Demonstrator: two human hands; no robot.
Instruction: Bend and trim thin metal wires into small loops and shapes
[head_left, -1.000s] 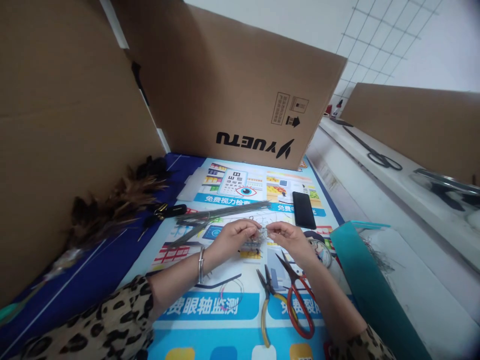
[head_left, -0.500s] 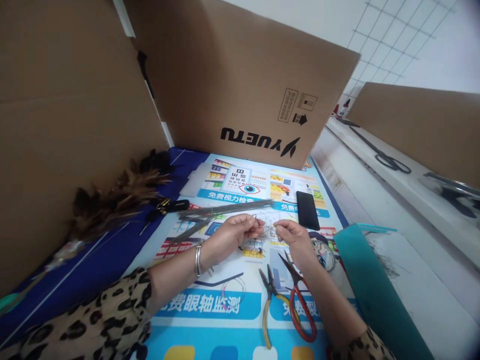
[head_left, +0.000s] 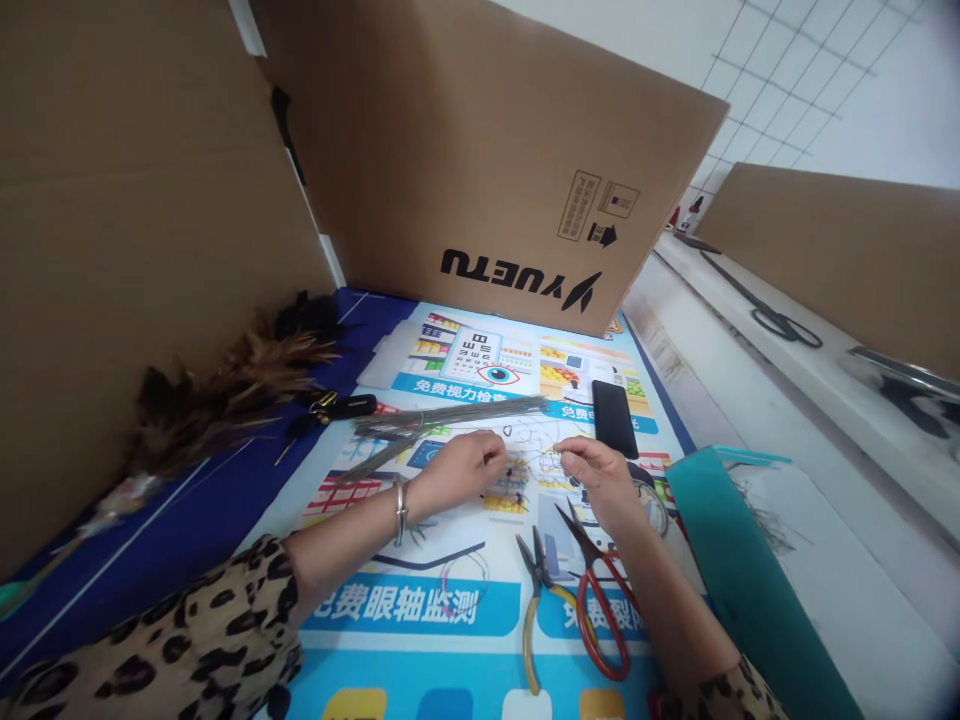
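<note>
My left hand (head_left: pixel 466 474), with a silver bangle at the wrist, has its fingers curled together at the end of a thin wire (head_left: pixel 534 456). Facing it, my right hand (head_left: pixel 604 484) pinches the same fine, looped wire between thumb and forefinger. Its exact path is hard to make out against the printed sheet. Beyond my left hand lies a tied bundle of thin grey wires (head_left: pixel 450 415). Nearer to me rest pliers with yellow handles (head_left: pixel 531 620) and, beside them, red-handled scissors (head_left: pixel 600 620) with blades pointing away.
A black phone (head_left: pixel 614 420) lies right of the hands. Keys with a black fob (head_left: pixel 351 407) and brown feathers (head_left: pixel 217 390) are at left. Cardboard walls (head_left: pixel 487 150) stand at the left and back. A teal board (head_left: pixel 750 570) borders the right side.
My hands have moved slightly apart, and the left one has turned so that its fingers are more curled. The view has shifted a little; the tools lie where they were.
</note>
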